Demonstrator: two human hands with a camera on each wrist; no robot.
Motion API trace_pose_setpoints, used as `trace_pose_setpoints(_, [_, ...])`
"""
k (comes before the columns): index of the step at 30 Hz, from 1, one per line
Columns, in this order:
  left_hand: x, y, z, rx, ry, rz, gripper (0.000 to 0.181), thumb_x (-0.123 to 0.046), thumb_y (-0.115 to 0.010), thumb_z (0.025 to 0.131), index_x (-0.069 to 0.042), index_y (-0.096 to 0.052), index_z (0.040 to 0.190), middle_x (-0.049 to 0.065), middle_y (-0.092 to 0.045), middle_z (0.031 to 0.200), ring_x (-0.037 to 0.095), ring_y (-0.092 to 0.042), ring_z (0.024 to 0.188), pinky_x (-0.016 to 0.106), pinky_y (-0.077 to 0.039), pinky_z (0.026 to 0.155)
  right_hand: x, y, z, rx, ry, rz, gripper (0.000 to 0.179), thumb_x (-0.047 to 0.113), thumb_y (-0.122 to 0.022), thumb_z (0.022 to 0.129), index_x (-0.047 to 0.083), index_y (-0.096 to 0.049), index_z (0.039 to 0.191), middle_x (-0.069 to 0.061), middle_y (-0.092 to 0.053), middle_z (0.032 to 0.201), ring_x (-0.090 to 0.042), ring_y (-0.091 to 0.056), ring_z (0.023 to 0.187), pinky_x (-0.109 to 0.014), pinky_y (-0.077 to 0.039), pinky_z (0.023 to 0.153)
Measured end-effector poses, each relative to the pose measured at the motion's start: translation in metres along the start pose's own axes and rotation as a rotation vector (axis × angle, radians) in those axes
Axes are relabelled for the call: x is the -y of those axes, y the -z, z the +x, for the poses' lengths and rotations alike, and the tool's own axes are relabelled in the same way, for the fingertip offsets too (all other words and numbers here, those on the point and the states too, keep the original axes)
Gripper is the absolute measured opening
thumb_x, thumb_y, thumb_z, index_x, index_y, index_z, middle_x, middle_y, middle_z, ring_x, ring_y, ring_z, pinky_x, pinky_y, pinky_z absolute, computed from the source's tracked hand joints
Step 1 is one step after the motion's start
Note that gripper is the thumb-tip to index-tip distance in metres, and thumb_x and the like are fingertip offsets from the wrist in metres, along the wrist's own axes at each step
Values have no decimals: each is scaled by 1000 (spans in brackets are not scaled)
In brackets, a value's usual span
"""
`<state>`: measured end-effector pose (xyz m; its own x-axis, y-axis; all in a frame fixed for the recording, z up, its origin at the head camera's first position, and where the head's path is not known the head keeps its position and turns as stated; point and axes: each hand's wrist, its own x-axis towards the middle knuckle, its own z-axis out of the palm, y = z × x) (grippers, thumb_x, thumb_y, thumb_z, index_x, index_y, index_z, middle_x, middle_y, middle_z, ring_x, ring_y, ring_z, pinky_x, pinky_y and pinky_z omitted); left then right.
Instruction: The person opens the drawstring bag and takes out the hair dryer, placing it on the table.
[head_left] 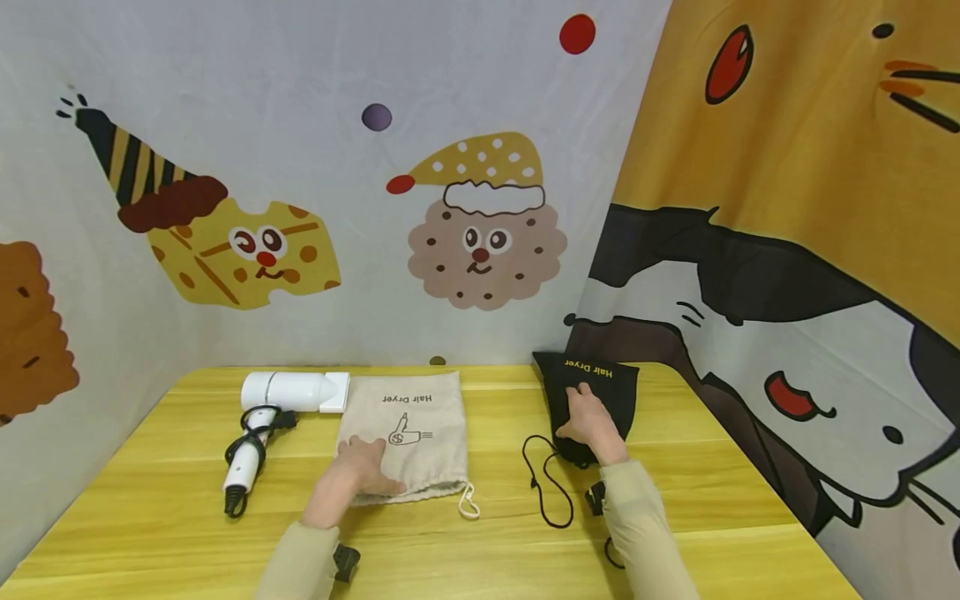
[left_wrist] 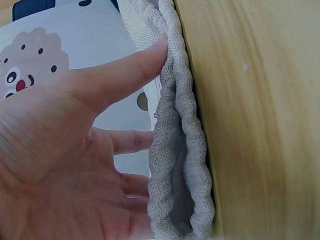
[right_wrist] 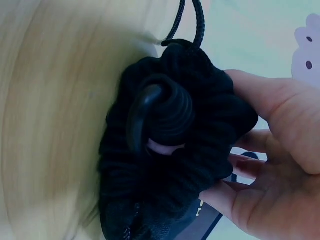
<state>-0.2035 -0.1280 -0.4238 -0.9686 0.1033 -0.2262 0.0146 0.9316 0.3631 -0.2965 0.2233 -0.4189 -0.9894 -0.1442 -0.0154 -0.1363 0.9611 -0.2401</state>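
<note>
My left hand [head_left: 362,467] rests with spread fingers on the lower left of a beige drawstring bag [head_left: 435,417], which lies flat with "Hair Dryer" and a dryer drawing on it. In the left wrist view its gathered mouth [left_wrist: 165,135] gapes slightly, the thumb touching the edge. My right hand [head_left: 588,421] lies over a bulging black drawstring bag [head_left: 618,396], also lettered "Hair Dryer", with thumb and fingers spread on it. Inside that bag's mouth, the right wrist view shows a black ribbed cord end [right_wrist: 167,112]; the rest is hidden by the cloth.
A white hair dryer [head_left: 292,392], its black cord [head_left: 251,437] wound round the handle, lies left of the beige bag on the wooden table [head_left: 465,558]. A black drawstring [head_left: 551,483] loops beside the black bag. Cartoon-printed cloth [head_left: 360,325] hangs behind the table.
</note>
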Motion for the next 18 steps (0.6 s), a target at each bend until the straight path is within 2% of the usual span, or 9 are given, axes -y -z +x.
trace_pose_setpoints(9, [0, 0, 0, -7, -4, -6, 83, -42, -81, 67, 6, -50, 128, 38, -49, 115, 48, -47, 106, 61, -46, 91, 19, -6, 0, 14, 63, 1, 78, 14, -80, 75, -9, -40, 137, -31, -36, 141, -47, -51, 117, -51, -50, 92])
trace_pose_setpoints(18, [3, -1, 2, -9, -4, 7, 84, -43, -81, 67, 6, -50, 127, 36, -51, 114, 47, -48, 106, 60, -45, 92, 37, -11, 0, 31, 99, -19, 78, 17, -81, 74, -7, -41, 137, -28, -39, 138, -42, -55, 110, -47, -51, 90])
